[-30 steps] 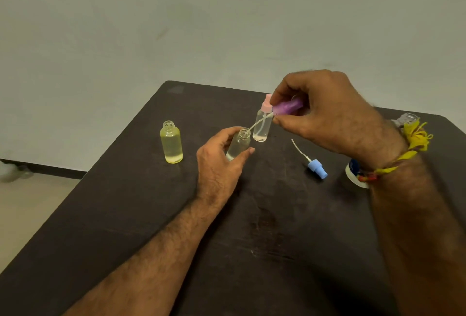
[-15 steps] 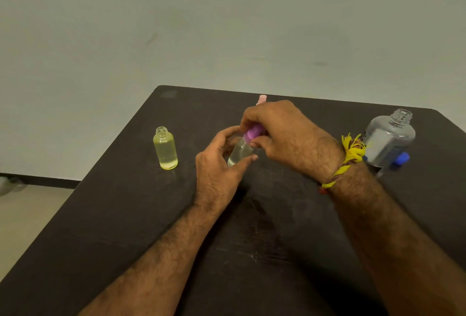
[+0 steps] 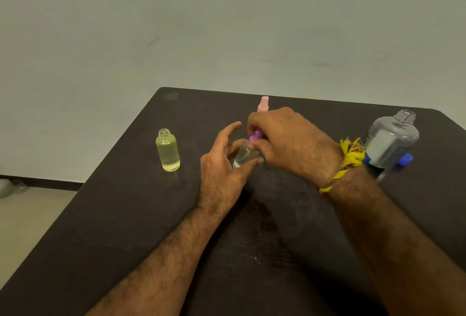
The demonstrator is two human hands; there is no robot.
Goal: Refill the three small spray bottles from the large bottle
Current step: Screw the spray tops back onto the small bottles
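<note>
Right hand [image 3: 290,144] pinched the purple spray cap [image 3: 256,136] sitting on top of the small clear bottle [image 3: 243,158]. Left hand [image 3: 224,164] steadied that bottle at mid-bench: thumb on its near side, fingers loosely spread (index lifted clear). Pink-capped bottle [image 3: 263,103] stood just behind the right hand, mostly hidden. Uncapped yellow-tinted bottle [image 3: 167,150] stood upright, well to the left. Large clear bottle [image 3: 390,141] stood open at the right, behind the right wrist with its yellow thread band [image 3: 348,159]; something blue [image 3: 404,159] just beside it. Dark bench [image 3: 126,214] under everything.
</note>
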